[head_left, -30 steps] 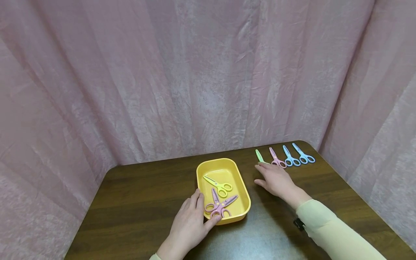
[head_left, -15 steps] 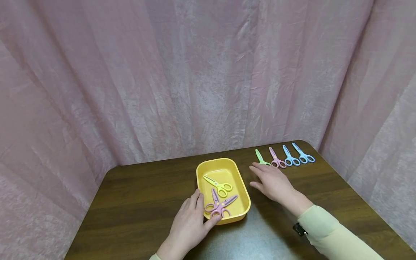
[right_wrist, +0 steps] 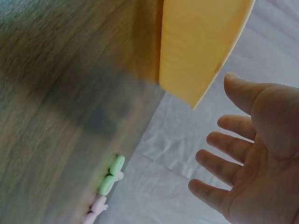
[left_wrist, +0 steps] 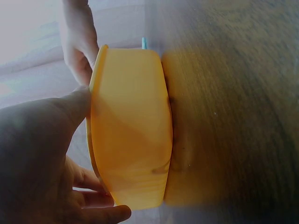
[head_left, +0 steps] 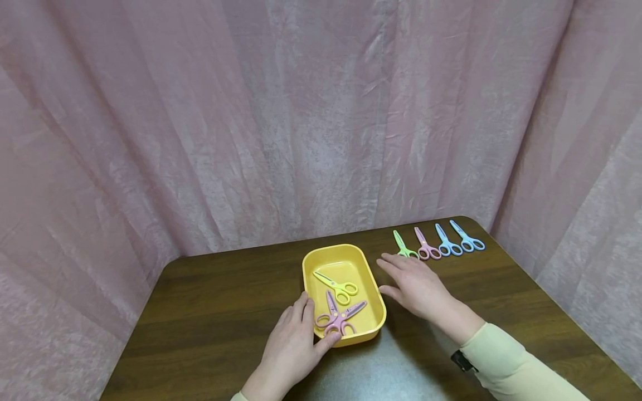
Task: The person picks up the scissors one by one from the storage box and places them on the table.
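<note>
In the head view a yellow tray (head_left: 378, 289) holds yellow scissors (head_left: 342, 288) and what look like two overlapping pink scissors (head_left: 338, 317), partly hidden at the near end. My left hand (head_left: 293, 340) rests on the tray's near left corner, fingers along the left rim and thumb at the near rim. Nothing is in my right hand (head_left: 418, 284), its fingers spread and extended just right of the tray. Beyond it lie green scissors (head_left: 399, 242), their handles partly covered by the hand. The right wrist view shows the same bare palm (right_wrist: 275, 154) beside the tray's wall (right_wrist: 201, 42).
To the right of the green scissors, pink scissors (head_left: 425, 245) and two light blue scissors (head_left: 446, 242) lie in a row on the dark wooden table (head_left: 225, 301). A pink curtain (head_left: 301, 122) hangs behind the table's far edge.
My right hand has moved left, away from the row of scissors and toward the tray, uncovering more of the green and pink pairs. The left hand and tray stay put.
</note>
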A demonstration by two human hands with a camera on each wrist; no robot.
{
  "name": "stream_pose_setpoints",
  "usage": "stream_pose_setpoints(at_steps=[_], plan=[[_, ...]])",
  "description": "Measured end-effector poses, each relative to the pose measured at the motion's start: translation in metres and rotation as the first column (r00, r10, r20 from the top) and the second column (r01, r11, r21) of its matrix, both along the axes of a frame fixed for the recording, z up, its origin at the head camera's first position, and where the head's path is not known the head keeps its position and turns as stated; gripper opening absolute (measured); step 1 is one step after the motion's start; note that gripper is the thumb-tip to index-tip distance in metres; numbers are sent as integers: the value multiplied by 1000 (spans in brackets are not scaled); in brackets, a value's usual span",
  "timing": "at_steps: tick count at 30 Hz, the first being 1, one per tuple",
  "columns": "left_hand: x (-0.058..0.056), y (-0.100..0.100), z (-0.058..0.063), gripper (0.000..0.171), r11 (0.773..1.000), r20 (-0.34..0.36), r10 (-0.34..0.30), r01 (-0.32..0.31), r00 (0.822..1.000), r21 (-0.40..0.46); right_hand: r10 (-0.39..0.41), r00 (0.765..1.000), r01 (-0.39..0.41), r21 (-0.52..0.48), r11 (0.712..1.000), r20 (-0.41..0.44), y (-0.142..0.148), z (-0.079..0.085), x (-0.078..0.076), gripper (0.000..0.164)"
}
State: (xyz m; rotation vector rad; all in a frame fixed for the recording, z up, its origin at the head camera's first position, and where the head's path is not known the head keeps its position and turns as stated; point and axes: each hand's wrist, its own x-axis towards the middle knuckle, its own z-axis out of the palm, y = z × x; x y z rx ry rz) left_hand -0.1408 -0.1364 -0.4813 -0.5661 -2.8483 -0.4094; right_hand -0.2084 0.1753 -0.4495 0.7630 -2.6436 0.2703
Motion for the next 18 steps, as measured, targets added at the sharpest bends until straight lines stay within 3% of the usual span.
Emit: stream_pose_setpoints(at_steps=[8,18], plan=[[0,1,0,91,1000,-15,-4,4,1000,-5,10,999,-10,-2,1000,33,-6,4,6,64],[0,0,1,93,1000,3,-2,2,1000,1,44,999,-44,6,999,13,-13,5,10,65]])
